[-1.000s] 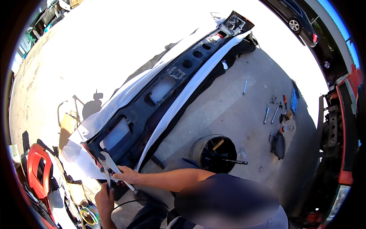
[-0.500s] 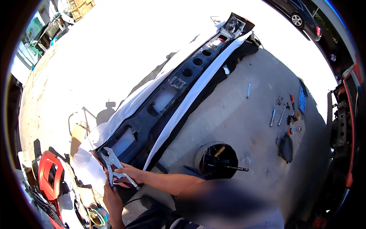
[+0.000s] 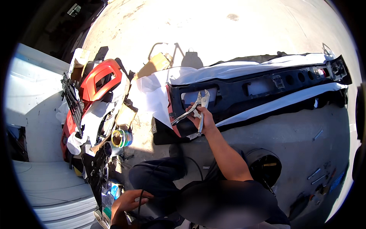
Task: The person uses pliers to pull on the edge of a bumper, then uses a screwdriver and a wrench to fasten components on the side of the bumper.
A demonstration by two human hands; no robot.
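My right hand (image 3: 205, 119) is closed around metal locking pliers (image 3: 206, 99), whose jaws point away from me and whose handles are spread apart. They are over the near left end of a long dark car bumper (image 3: 228, 82), which lies on white sheeting (image 3: 263, 106). A red edge (image 3: 170, 105) shows at that end of the bumper. My left hand (image 3: 129, 201) is low at the left beside my leg, its fingers loosely stretched out, with nothing seen in them. A thin black cable (image 3: 142, 192) runs across its fingers.
On the left lie a red plastic part (image 3: 100, 78), cardboard (image 3: 154, 65) and a roll of coloured tape (image 3: 122, 138) among scraps. A black bucket (image 3: 267, 166) stands at right. Farther right, a wrench (image 3: 318, 134) and several tools lie on the concrete.
My view has swung left. My left hand has let go of the pliers and dropped back toward my left side. The right hand still holds them, now over the bumper's opening.
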